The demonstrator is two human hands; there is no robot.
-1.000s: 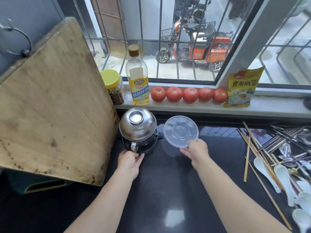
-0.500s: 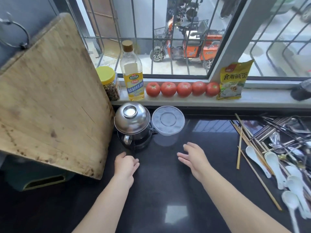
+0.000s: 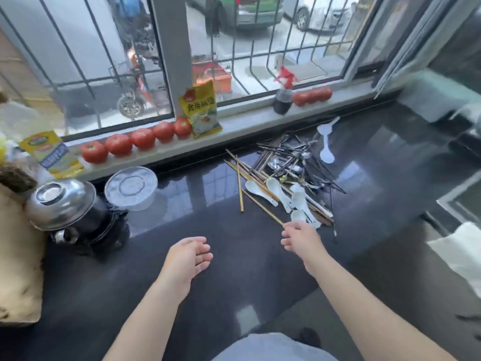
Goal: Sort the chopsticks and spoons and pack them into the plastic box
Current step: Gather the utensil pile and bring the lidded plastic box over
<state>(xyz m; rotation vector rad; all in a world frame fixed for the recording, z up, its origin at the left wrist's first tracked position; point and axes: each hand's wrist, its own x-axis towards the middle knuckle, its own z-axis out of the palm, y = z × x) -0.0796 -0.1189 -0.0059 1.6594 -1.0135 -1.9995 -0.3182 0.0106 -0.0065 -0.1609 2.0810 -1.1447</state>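
Observation:
A round clear plastic box (image 3: 131, 187) with its lid on stands on the dark counter (image 3: 208, 295), close to the window sill. To its right lies a mixed heap: wooden chopsticks (image 3: 240, 188), white ceramic spoons (image 3: 279, 192), metal spoons and dark chopsticks (image 3: 289, 158). My right hand (image 3: 300, 237) hovers just below the nearest white spoons, fingers relaxed and holding nothing. My left hand (image 3: 188, 256) hangs over the counter's middle, palm turned inward, fingers loosely curled, empty.
A steel bowl (image 3: 61, 201) sits upside down on a black pot at the left, beside a wooden cutting board (image 3: 18, 261). Tomatoes (image 3: 141, 139), a yellow packet (image 3: 201, 110), an oil bottle (image 3: 50, 153) and a dark bottle (image 3: 282, 99) line the sill. Two white plastic spoons (image 3: 326, 142) lie farther right.
My right hand let go of the plastic box and moved right, toward the spoons. My left hand left the pot and drifted to the middle. The view swung right.

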